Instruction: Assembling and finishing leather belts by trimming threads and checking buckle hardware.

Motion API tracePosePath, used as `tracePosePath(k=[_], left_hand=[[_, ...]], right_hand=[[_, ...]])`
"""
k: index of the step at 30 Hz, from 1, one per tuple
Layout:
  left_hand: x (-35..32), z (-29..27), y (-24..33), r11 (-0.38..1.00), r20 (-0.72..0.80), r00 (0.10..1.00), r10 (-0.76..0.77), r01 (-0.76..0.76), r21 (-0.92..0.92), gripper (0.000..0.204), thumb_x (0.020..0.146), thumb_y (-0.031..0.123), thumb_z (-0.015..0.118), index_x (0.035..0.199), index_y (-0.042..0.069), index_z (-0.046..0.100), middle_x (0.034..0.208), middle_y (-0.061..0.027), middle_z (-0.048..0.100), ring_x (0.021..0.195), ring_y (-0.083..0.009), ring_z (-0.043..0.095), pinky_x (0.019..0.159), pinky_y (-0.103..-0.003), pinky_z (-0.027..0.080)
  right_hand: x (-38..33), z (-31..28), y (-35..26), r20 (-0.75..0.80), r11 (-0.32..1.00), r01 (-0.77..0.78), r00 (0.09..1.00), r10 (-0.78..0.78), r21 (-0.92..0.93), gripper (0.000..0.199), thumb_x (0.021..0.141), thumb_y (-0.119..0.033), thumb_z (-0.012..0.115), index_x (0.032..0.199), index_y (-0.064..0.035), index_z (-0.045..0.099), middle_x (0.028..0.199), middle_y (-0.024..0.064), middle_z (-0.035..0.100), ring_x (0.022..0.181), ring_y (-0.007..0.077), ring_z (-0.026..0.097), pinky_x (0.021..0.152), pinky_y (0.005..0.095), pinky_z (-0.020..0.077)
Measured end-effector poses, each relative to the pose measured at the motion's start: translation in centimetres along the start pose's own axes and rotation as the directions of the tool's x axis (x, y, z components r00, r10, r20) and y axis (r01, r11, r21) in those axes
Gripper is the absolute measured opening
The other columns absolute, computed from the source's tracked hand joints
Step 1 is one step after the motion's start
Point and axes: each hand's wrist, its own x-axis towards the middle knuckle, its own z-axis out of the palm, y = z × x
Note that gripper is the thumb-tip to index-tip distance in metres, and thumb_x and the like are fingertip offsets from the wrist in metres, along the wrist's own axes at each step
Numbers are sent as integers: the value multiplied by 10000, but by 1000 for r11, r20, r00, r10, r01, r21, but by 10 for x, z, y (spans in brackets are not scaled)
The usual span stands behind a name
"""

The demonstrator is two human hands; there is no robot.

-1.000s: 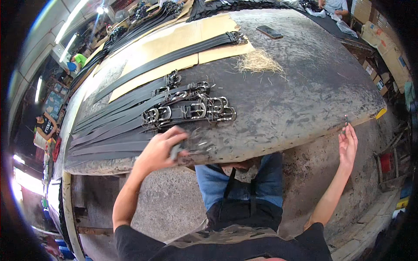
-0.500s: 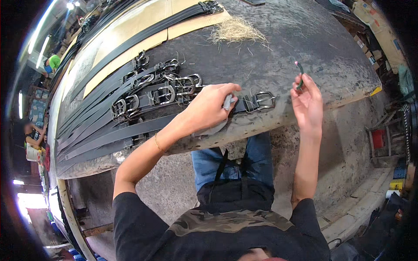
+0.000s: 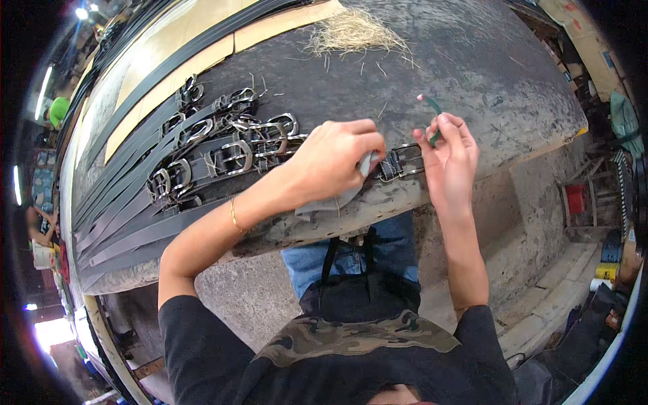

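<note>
My left hand (image 3: pixel 334 158) is closed on a small grey cloth (image 3: pixel 367 164), low over a black leather belt at the table's near edge. Just right of it sticks out the belt's metal buckle (image 3: pixel 403 162). Between its thumb and fingers, my right hand (image 3: pixel 452 152) pinches a thin, curved green tool with a pink tip (image 3: pixel 433 106); its exact kind is unclear. That hand is beside the buckle's right end, and I cannot tell whether they touch. To the left lie several black belts (image 3: pixel 128 192), their buckles (image 3: pixel 236 155) bunched beside my left hand.
The dark worktable (image 3: pixel 486 74) carries a heap of straw-coloured strands (image 3: pixel 358 32) at the back. Further belts (image 3: pixel 202 47) lie on cardboard (image 3: pixel 270 32) at the far left. A red object (image 3: pixel 576 198) sits in a frame on the right.
My right hand has moved left with the green tool, from well right of the buckle to close beside it. My left hand has shifted slightly right with the cloth. The view has also shifted.
</note>
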Motion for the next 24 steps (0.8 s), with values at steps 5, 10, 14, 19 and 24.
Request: tracePosePath(k=[5,10,14,19,24], left_hand=[[-14,28,1,995,-182,980,83,-90,-30,180,695,-17,723,846,34,640,803,-84,600,669,-277,635,564,-352,520],[-17,31,-1,985,-217,961,173,-170,31,187,685,-17,735,831,31,627,774,-74,578,638,-245,630,529,-334,522],[-20,31,-2,988,-199,968,156,-154,24,207,662,-12,737,835,30,631,777,-75,579,642,-238,628,539,-327,528],[-21,31,-3,988,-188,971,151,-151,14,270,596,-5,736,844,27,636,785,-73,576,645,-227,623,546,-323,529],[-21,30,-4,988,-186,970,154,-157,-1,279,586,-8,732,847,25,637,788,-76,577,648,-229,621,554,-323,530]], right_hand=[[-13,-8,3,150,787,264,965,-217,-557,28,882,37,632,891,19,612,812,-27,569,754,26,520,705,207,440],[-12,-13,7,276,720,386,922,-272,-577,96,802,90,634,811,7,585,742,-29,517,648,25,461,781,244,500],[-11,-11,9,338,627,437,899,-278,-645,138,705,111,630,722,4,545,675,-7,451,577,40,396,866,281,525],[-11,-10,7,352,602,434,900,-257,-670,139,685,107,640,715,4,551,660,5,449,571,52,411,840,274,527],[-11,-9,7,348,586,428,903,-251,-688,139,685,102,645,715,0,555,665,8,466,583,57,438,780,253,523]])
